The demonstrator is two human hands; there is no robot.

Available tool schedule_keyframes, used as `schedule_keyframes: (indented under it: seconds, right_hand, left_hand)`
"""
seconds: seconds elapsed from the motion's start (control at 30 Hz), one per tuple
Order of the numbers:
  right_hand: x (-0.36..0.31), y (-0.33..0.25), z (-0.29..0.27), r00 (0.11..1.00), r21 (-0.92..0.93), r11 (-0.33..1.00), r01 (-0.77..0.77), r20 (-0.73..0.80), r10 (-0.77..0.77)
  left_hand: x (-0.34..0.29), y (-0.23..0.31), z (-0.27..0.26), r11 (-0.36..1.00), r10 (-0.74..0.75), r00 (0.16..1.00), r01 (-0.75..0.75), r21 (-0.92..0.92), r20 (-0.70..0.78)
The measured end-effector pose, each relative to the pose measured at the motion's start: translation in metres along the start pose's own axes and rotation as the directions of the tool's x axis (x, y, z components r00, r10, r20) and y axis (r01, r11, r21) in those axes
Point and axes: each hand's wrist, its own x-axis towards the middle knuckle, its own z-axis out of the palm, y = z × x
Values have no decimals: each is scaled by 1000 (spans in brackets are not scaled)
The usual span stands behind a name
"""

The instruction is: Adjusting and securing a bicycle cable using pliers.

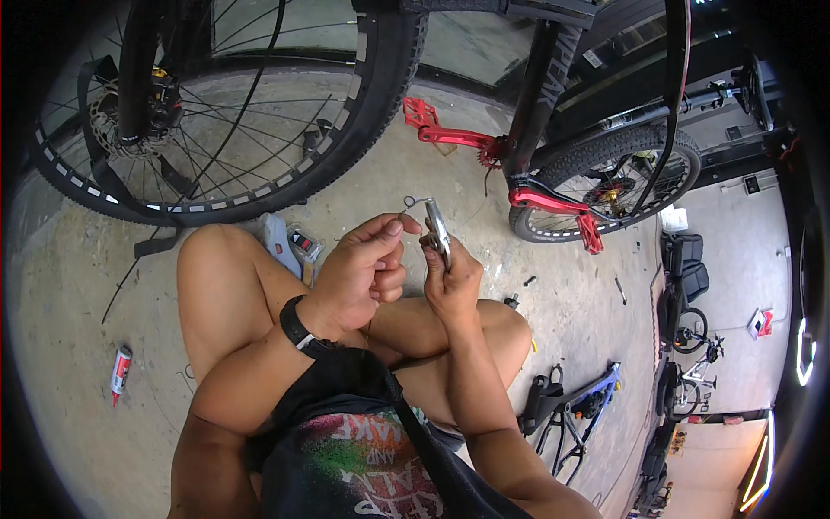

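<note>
In front of my crossed legs, both hands meet at a thin wire that curls into a small loop. My left hand is closed, with thumb and forefinger pinching the wire just below that loop. My right hand wraps round silver pliers, which point upward. Their tip touches the wire's end, though whether the jaws clamp it is too small to tell. Beyond my hands stands a black bicycle with a red crank arm and red pedals.
The bicycle's large front tyre looms at upper left, its rear tyre at right. A grey object and a small package lie by my left knee. A red-and-white tube and a blue bike frame are on the floor.
</note>
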Motion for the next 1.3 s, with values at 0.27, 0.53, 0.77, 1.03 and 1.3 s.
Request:
schedule_keyframes:
  seconds: [0.27, 0.53, 0.77, 1.03, 1.3]
  right_hand:
    - [3, -7, -4, 1000, -101, 995, 21, -10, -22]
    - [3, -7, -6, 1000, -120, 993, 13, 0, -13]
    - [9, -13, -15, 1000, -130, 992, -5, 29, 9]
    - [12, 1, -42, 985, -93, 996, 10, 172, 6]
    - [12, 24, -46, 956, 51, 960, -276, 120, 269]
  left_hand:
    - [1, 2, -3, 1000, 13, 1000, -13, -5, -2]
    - [1, 1, -3, 1000, -18, 1000, 18, -13, 24]
    - [2, 8, -7, 1000, -20, 999, 21, -13, 28]
    - [-3, 48, -14, 980, 125, 987, -105, 171, -106]
    - [-5, 57, -19, 976, 68, 998, -64, 207, -11]
